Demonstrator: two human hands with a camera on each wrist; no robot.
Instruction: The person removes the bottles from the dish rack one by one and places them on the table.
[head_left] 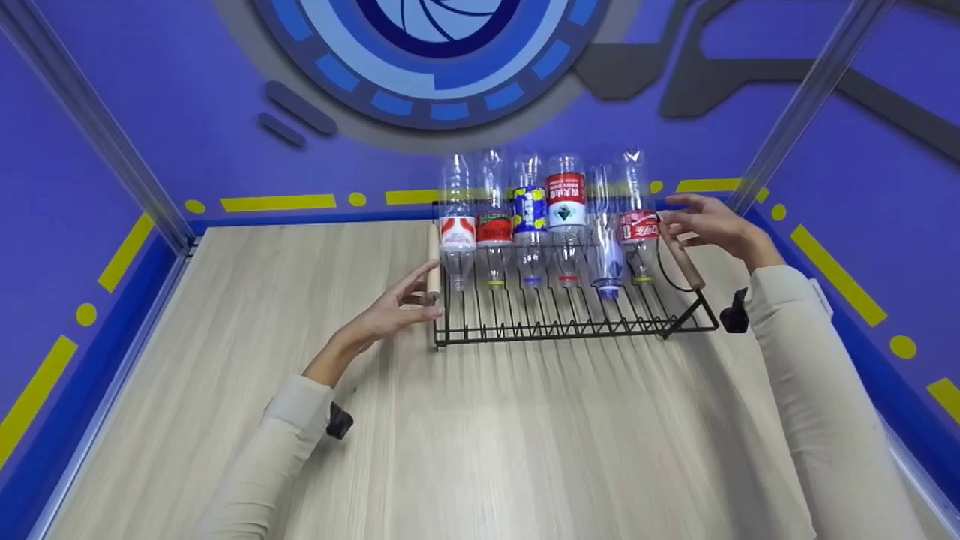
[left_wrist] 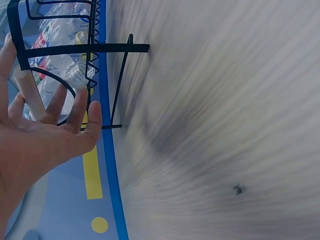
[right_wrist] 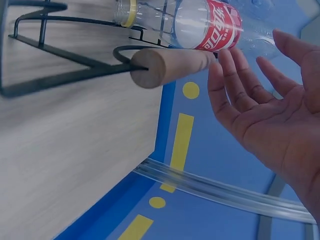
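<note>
A black wire rack (head_left: pixel 551 333) with wooden handles stands towards the back of the table. Several clear plastic bottles lean in it side by side, necks towards me and bases up against the back. My left hand (head_left: pixel 384 311) is at the left wooden handle (head_left: pixel 433 259), fingers loosely bent and spread; whether they touch it I cannot tell. At the other end, my right hand (head_left: pixel 712 225) is beside the upper end of the right handle (head_left: pixel 684 262), fingers relaxed and apart. The bottle nearest it (right_wrist: pixel 187 25) has a red label and a yellow neck ring.
Blue-purple panels (head_left: pixel 187 127) with yellow marks enclose the table at the back and sides, joined by metal posts (head_left: pixel 124 142). The pale wood tabletop (head_left: pixel 480 435) stretches in front of the rack. A small dark mark (left_wrist: pixel 238 189) shows on it.
</note>
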